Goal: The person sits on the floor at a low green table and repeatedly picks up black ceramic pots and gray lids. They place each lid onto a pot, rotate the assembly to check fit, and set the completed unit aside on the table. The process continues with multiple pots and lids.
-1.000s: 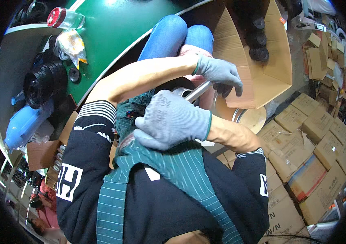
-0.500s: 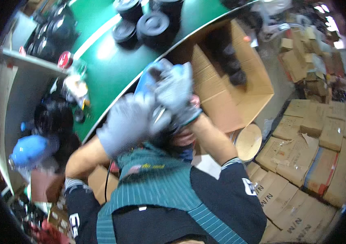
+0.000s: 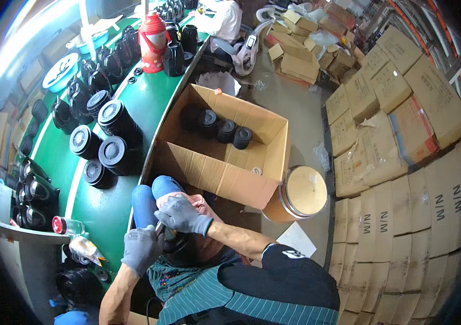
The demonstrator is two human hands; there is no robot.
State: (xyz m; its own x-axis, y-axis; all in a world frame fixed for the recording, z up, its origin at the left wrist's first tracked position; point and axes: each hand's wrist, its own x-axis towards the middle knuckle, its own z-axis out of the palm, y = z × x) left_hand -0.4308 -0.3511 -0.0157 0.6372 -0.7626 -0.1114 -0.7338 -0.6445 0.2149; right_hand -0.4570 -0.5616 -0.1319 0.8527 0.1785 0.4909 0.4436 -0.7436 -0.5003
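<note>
I sit beside a green table point(image 3: 108, 208) with both hands in grey gloves over my lap. My left hand point(image 3: 140, 249) is closed around a slim metal tool point(image 3: 159, 229) that points up toward the right hand. My right hand point(image 3: 182, 214) curls down over a black round part point(image 3: 180, 246) resting on my lap, against a pink cloth point(image 3: 204, 206). Much of the black part is hidden by the hands and my striped apron point(image 3: 214, 300).
An open cardboard box point(image 3: 225, 162) with several black lids stands ahead of my knees, with a round fibre drum point(image 3: 301, 194) beside it. Black pots point(image 3: 112, 116) and a red flask point(image 3: 152, 33) crowd the green table. Stacked cartons point(image 3: 403, 179) fill the right side.
Both hands have come down from close in front of the camera to my lap. The view has swung up, so the table and the open box now show in full.
</note>
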